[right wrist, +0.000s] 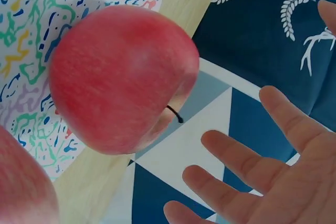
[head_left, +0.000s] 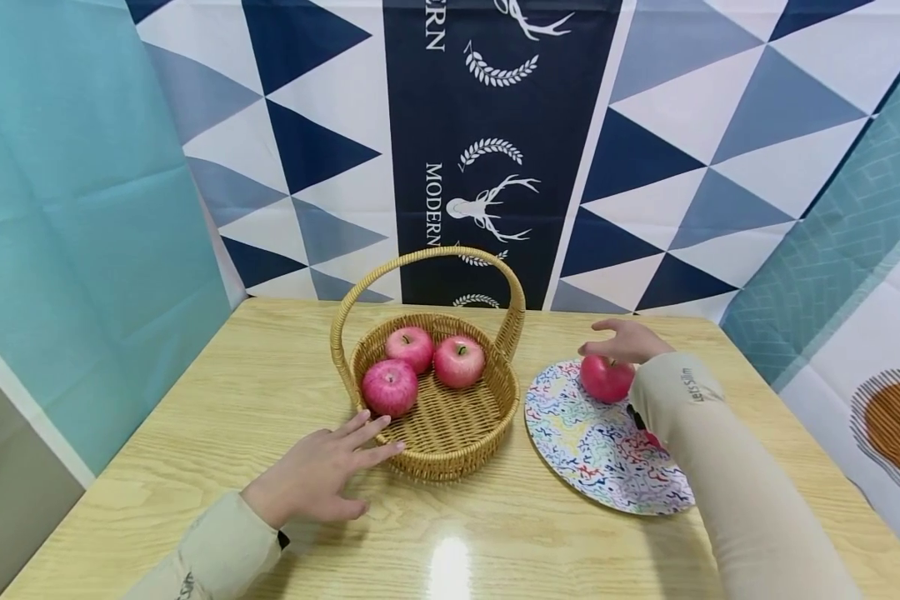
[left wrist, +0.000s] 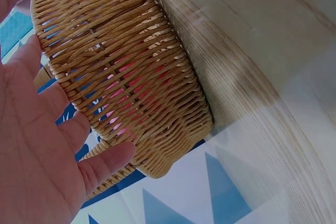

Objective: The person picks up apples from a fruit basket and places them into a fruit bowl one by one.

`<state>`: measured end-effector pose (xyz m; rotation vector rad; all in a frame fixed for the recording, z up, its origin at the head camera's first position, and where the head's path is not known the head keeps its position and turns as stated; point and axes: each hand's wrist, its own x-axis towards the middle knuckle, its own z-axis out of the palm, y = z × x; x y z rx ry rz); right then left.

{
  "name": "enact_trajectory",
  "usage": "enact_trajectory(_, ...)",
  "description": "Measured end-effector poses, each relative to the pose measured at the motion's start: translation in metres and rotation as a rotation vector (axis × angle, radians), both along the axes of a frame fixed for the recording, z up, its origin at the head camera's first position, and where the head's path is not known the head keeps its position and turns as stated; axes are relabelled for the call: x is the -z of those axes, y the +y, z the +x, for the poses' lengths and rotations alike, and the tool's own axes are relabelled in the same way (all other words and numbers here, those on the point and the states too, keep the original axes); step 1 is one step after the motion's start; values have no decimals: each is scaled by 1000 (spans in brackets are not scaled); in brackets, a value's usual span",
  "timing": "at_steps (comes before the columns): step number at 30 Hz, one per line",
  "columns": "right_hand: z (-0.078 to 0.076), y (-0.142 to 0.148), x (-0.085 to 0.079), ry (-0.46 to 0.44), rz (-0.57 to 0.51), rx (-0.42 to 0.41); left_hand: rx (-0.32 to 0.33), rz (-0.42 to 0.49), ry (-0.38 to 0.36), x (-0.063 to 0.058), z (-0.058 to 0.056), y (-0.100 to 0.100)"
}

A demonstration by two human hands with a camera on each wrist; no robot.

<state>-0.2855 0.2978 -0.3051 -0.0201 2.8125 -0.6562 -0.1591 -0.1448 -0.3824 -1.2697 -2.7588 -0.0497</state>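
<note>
A round wicker basket point(head_left: 453, 429) with a tall arched handle holds three pinkish-red apples. Spread and fairly straight, the fingers of my left hand point(head_left: 318, 471) reach the basket's near left rim; in the left wrist view its fingertips lie along the woven side point(left wrist: 123, 72). My right hand point(head_left: 630, 340) hovers over a red apple point(head_left: 603, 382) on a round, colourfully patterned board point(head_left: 585, 454). Its fingers point(right wrist: 236, 156) are apart and stand off from the apple, whose dark stem shows. Another apple point(right wrist: 21, 182) sits at the lower left of the right wrist view, mostly covered by the sleeve in the head view.
Everything stands on a light wooden table point(head_left: 217, 392). Behind it hangs a cloth point(head_left: 322, 158) with triangles and deer heads, and a teal sheet point(head_left: 82, 208) hangs at the left. The basket handle point(head_left: 435, 252) arches high above the apples.
</note>
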Motion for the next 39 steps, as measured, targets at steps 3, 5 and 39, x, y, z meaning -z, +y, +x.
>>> enact_trajectory(3,1,-5,-2,8,-6,-24,5,12,3,-1,0,-1)
enact_trajectory(5,2,-8,-5,-3,-23,-46,9,18,3,-1,0,-1)
enact_trajectory(39,-8,-81,-35,-478,-137,-463,-9,-23,-4,0,0,1)
